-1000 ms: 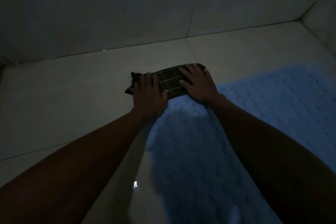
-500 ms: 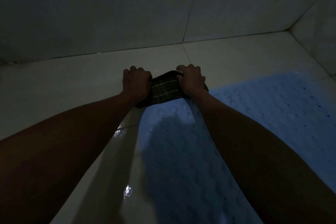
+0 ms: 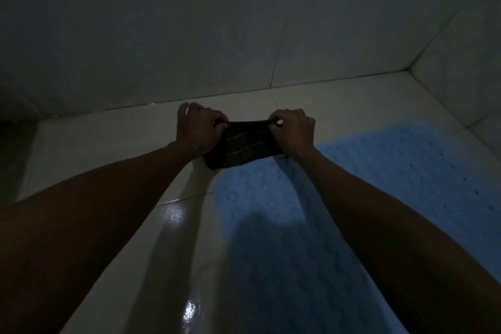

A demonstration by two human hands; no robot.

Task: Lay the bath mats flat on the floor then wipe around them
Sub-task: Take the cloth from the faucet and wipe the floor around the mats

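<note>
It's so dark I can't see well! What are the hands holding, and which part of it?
Both hold a dark striped cloth. The left hand pinches its top left corner, the right hand its top right corner, above the blue mat.

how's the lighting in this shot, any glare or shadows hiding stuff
Head view: very dim overall; bright glare spots on the wet floor tiles; a dark shadow falls across the blue bath mat between the arms; the striped cloth, pinched by the left hand and right hand, shows little detail.
</note>
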